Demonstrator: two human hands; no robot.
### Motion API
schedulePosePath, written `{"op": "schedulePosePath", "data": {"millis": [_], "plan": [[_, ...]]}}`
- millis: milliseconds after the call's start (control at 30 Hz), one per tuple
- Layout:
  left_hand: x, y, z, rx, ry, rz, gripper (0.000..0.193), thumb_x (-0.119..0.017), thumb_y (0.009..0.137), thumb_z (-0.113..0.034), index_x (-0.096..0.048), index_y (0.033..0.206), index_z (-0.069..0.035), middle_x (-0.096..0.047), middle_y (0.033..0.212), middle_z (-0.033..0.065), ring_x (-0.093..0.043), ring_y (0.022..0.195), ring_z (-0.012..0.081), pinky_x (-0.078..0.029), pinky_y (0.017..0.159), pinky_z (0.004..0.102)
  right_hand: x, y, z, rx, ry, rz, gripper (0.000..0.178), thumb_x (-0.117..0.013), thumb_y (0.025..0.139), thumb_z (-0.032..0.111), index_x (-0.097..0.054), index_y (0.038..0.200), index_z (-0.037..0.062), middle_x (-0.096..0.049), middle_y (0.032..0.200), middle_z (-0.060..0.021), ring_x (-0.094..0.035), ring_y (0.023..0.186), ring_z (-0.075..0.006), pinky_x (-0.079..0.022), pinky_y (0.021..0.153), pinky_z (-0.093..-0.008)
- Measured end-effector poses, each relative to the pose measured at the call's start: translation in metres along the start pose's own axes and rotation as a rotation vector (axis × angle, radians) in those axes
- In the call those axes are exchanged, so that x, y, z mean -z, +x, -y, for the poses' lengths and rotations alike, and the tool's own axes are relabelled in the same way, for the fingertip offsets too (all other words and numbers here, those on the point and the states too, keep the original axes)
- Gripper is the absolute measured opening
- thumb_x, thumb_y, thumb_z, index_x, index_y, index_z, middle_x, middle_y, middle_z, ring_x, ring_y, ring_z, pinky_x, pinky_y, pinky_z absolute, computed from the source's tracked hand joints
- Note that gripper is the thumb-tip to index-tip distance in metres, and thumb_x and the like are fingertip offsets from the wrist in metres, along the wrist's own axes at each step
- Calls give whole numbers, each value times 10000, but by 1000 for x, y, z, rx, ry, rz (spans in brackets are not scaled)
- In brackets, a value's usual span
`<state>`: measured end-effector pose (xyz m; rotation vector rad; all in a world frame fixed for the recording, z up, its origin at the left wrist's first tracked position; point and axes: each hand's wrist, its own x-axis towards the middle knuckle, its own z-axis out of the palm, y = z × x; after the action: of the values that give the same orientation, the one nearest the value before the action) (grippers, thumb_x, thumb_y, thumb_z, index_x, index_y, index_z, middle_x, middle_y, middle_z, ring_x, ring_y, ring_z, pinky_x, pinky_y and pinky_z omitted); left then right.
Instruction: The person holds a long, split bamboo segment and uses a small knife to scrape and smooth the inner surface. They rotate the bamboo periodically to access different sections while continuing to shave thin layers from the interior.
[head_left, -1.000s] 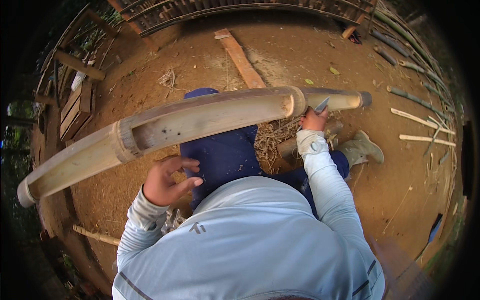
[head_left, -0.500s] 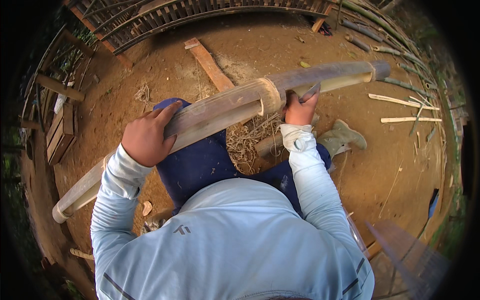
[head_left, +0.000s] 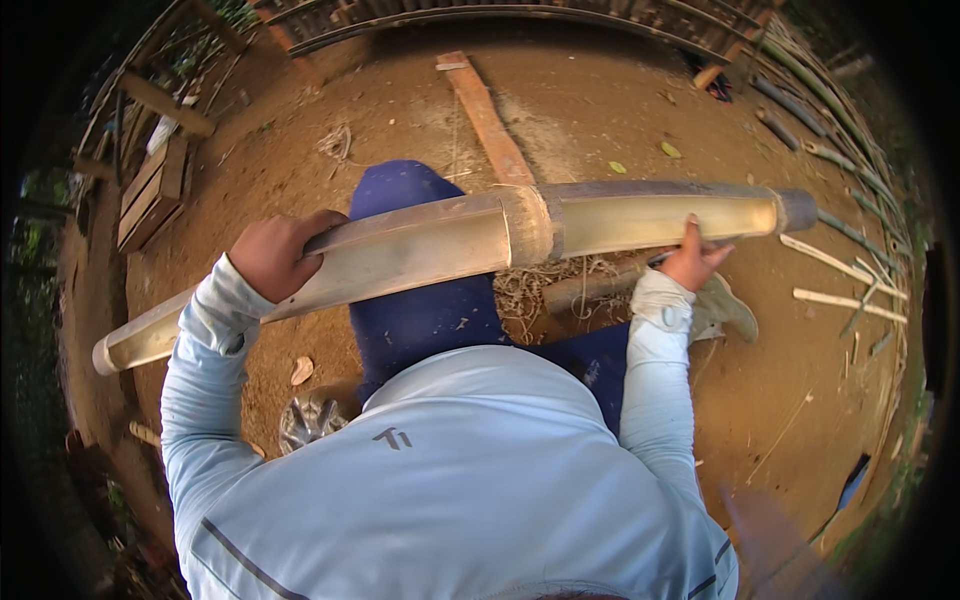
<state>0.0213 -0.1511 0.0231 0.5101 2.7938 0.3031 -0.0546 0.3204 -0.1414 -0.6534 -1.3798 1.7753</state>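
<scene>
A long bamboo pole (head_left: 420, 250), with long openings cut into its side on either side of a thick node, lies across my blue-trousered thigh. Its pale hollow inside faces me. My left hand (head_left: 275, 258) is closed around its left part, the thumb over the upper edge. At the right part, my right hand (head_left: 686, 266) is by the lower edge of the opening, its index finger stretched up against the hollow. The other fingers are curled on a knife (head_left: 657, 258), of which only a little dark part shows; its blade is mostly hidden.
Curly bamboo shavings (head_left: 525, 300) and a short log (head_left: 590, 290) lie below the pole. Beyond are a wooden plank (head_left: 485, 115) and a slatted wooden structure (head_left: 500, 22). A wooden crate (head_left: 155, 195) stands at left; split strips (head_left: 850, 303) and bamboo poles (head_left: 790, 100) lie at right.
The bamboo pole has rolled, so its opening faces me more, and its left end has risen. My right hand has moved right along it. The knife blade, plain before, is now mostly hidden.
</scene>
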Motion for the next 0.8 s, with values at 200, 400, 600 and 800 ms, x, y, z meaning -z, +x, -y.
{"op": "schedulePosePath", "data": {"millis": [200,400,600,800], "plan": [[-22,-46,59,105,-161,-56,417,-600,796,-65,-647,1210,-50,-699,1022,219,-674,912,393,-525,820,444,7,47,9,-267,193,226,421,-758,812,326,-587,1089,58,-636,923,-67,-593,680,-153,-482,562,-281],[-49,-70,103,224,-405,-2,412,-631,831,-93,-651,1238,-37,-713,1083,187,-688,976,328,-520,886,404,-16,27,74,-349,246,397,284,-754,853,332,-637,934,87,-621,723,5,-450,519,-63,-367,471,-214],[-101,-64,127,292,-461,17,438,-635,807,-84,-651,1242,-38,-714,1097,182,-683,998,319,-515,909,389,-43,-27,131,47,72,457,407,-753,870,304,-605,1102,5,-595,770,-50,-456,539,-78,-361,461,-217],[-130,-39,134,411,-476,52,454,-563,782,-43,-663,1225,-58,-709,1114,184,-681,1011,326,-515,903,393,-57,-34,146,106,58,524,440,-753,882,243,-560,1173,-25,-622,832,-91,-472,552,-95,-376,474,-218]]}}
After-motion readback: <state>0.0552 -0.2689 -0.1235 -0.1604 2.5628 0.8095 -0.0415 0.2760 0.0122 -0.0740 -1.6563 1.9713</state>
